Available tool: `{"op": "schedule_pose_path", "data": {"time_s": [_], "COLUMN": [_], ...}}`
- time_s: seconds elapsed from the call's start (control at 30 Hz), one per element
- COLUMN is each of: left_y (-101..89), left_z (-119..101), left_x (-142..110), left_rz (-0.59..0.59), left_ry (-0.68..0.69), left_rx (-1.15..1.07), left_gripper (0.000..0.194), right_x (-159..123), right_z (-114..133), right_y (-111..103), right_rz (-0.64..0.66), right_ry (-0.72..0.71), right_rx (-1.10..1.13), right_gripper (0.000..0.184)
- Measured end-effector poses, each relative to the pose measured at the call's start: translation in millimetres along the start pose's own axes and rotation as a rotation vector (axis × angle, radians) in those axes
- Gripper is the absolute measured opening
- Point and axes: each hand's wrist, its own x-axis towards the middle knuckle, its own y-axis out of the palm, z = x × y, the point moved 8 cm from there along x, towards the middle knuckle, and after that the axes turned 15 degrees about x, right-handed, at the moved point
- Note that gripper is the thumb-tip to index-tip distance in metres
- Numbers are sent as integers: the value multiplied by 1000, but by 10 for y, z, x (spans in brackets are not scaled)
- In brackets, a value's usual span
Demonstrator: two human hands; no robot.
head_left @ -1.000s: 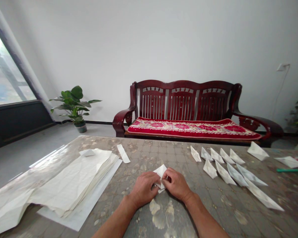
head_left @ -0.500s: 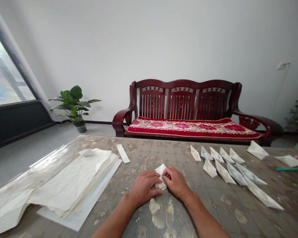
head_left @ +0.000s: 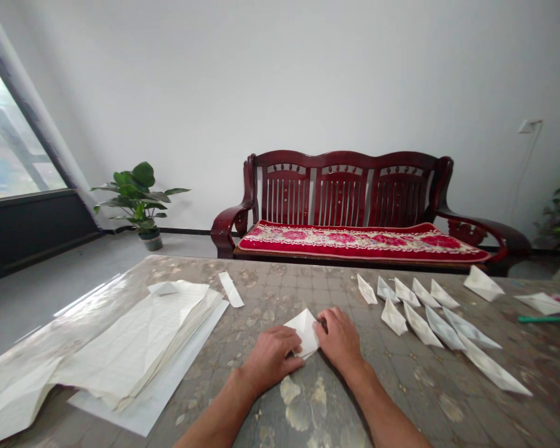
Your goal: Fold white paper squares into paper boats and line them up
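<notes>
Folded paper (head_left: 304,333) now wider, L hand (head_left: 273,358) & R hand (head_left: 340,341) on it.

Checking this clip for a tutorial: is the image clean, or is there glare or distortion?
In the head view, the window is blown out, the tabletop glares at its left end, wide-angle distortion bends the room's lines, and the left hand and right hand look fairly sharp.

A paper stack (head_left: 135,336) lies left on the table (head_left: 280,280), folded paper boats (head_left: 420,325) right.

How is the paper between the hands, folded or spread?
Folded: the paper shows creased layers between the left hand and right hand.
</notes>
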Motion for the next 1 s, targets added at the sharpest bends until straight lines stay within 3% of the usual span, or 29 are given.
{"op": "schedule_pose_path", "data": {"time_s": [0.2,0.33,0.5,0.7,0.93,1.0], "left_y": [0,18,20,-30,-58,-35], "left_z": [-29,-14,53,78,168,204], "left_x": [5,11,3,-5,-19,-36], "left_rz": [42,54,28,21,-2,-30], "left_ry": [-67,-116,-190,-234,-376,-404], "left_rx": [42,60,71,93,2,-70], "left_gripper": [12,18,22,20,52,53], "right_x": [27,32,-19,-66,-98,-121], "right_z": [-30,-13,168,311,365,436], "right_y": [2,34,86,58,85,95], "right_rz": [34,105,264,364,406,411], "right_ry": [0,-3,-93,-189,-214,-235], "right_rx": [-1,181,356,472,682,737], "right_gripper": [14,22,25,33,47,46]}}
